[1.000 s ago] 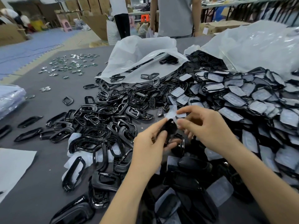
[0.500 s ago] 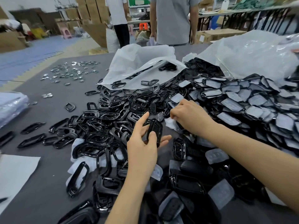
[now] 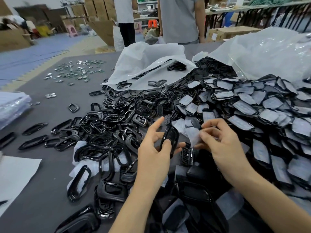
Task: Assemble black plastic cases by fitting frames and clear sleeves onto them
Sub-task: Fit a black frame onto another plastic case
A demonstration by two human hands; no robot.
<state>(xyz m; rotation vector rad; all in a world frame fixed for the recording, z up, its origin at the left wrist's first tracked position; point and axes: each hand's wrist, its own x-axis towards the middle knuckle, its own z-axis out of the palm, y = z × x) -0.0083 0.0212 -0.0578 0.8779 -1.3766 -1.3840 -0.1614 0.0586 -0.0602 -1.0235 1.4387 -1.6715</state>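
Note:
My left hand (image 3: 154, 153) grips a black plastic case (image 3: 170, 137) upright between thumb and fingers, with the index finger stretched up. Just to its right, my right hand (image 3: 222, 145) pinches a clear sleeve (image 3: 193, 136) by its edge, close to the case but apart from it. A heap of black frames (image 3: 107, 130) lies to the left of my hands. To the right spreads a big pile of sleeved black parts (image 3: 249, 108). More black cases (image 3: 195, 189) lie under my forearms.
Two white plastic bags (image 3: 148, 64) (image 3: 269, 52) lie open at the back of the grey table (image 3: 42, 207). Small silver pieces (image 3: 75, 71) are scattered at the far left. White paper (image 3: 15, 174) lies at the left edge. Two people stand beyond the table.
My right hand has come back from the pile with a clear sleeve and now holds it beside the case. My left hand keeps the case, raised slightly.

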